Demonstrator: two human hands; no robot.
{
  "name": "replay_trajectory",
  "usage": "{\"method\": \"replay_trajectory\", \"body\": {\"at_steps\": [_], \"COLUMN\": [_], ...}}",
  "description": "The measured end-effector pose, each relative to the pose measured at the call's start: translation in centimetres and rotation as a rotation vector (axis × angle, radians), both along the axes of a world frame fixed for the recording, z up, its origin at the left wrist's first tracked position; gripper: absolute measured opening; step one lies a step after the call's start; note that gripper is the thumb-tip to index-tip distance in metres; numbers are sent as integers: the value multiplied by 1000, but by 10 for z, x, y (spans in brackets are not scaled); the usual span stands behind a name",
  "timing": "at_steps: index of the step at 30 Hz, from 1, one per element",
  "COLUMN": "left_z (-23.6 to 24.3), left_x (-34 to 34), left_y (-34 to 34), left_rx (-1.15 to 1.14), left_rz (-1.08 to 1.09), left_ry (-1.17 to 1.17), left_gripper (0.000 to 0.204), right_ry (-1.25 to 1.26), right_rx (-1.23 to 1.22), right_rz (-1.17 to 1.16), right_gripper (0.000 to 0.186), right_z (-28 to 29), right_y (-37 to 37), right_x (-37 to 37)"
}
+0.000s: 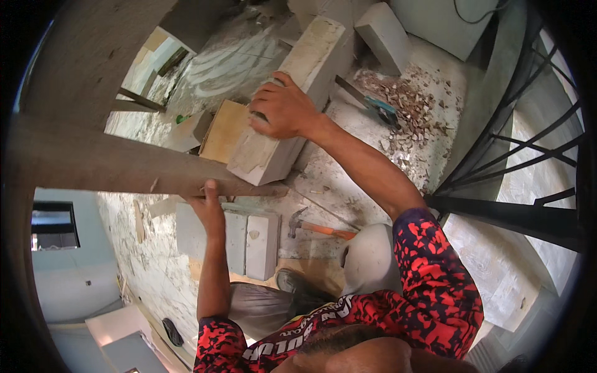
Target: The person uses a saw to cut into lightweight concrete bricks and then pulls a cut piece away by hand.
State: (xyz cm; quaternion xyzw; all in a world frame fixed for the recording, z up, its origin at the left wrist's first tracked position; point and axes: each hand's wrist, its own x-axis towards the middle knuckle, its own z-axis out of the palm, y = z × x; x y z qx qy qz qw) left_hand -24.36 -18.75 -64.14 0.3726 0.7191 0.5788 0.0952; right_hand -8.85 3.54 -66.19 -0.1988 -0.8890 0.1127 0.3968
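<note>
My right hand (281,105) grips the upper face of a long pale-grey block (311,50), fingers curled over its far edge. The block's lower end meets a weathered wooden beam (106,155). My left hand (205,202) holds the beam's edge from below, thumb against its face. A saw with a teal handle (379,112) lies right of the block. A hammer with an orange handle (326,231) rests on the dusty floor beside stacked grey blocks (261,245). A tan board (217,130) sits left of the held block.
A black metal railing (528,204) curves along the right beside pale steps (497,267). Another block (382,37) leans at the upper right near broken rubble (410,105). Scraps and debris cover the floor. A light-blue wall (74,261) with a dark window (56,227) is at left.
</note>
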Motion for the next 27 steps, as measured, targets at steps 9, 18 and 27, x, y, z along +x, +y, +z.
{"method": "replay_trajectory", "body": {"at_steps": [9, 18, 27], "left_z": [26, 28, 28], "left_x": [81, 57, 65], "left_y": [-1, 73, 71], "left_rx": [-297, -791, -727], "left_rz": [-455, -309, -317], "left_ry": [862, 1063, 942], "left_gripper": [87, 98, 92], "right_ry": [11, -784, -940], "right_rx": [25, 174, 335], "right_rz": [121, 185, 414], "right_gripper": [40, 95, 92], "right_z": [-6, 51, 56], "right_y": [18, 45, 68], "right_x": [4, 50, 30]}}
